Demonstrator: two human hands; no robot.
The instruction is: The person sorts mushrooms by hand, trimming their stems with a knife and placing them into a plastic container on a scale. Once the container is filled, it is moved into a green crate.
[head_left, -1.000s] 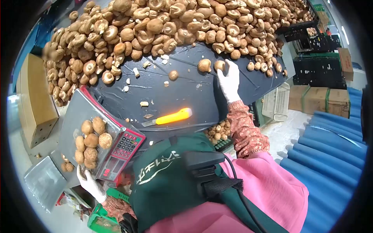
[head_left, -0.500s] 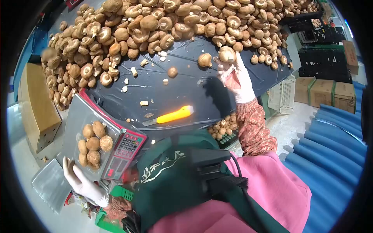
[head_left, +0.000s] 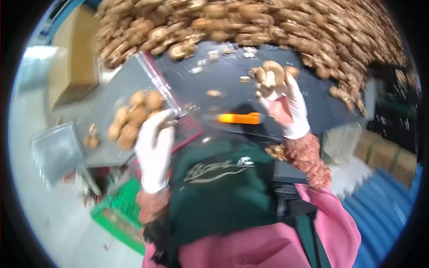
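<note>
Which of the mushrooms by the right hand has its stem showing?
The large middle mushroom, at the fingertips of the right hand: its pale stem is visible, whereas the smaller mushroom just right of it shows only brown cap.

White gloves on left hand (head_left: 154, 149) and right hand (head_left: 295, 114). Patterned sleeves, reddish with pale flecks: left sleeve (head_left: 153, 205), right sleeve (head_left: 308, 156), the right one gathered and wrinkled. Pink top (head_left: 337, 219), loose folds. Dark green apron (head_left: 223, 201); pale lettering (head_left: 219, 170) above a curved underline, characters blurred. Black boxy fitting (head_left: 289, 173) at chest, black webbing (head_left: 297, 209) below. Green shoulder strap (head_left: 307, 239), dark edge.
</note>
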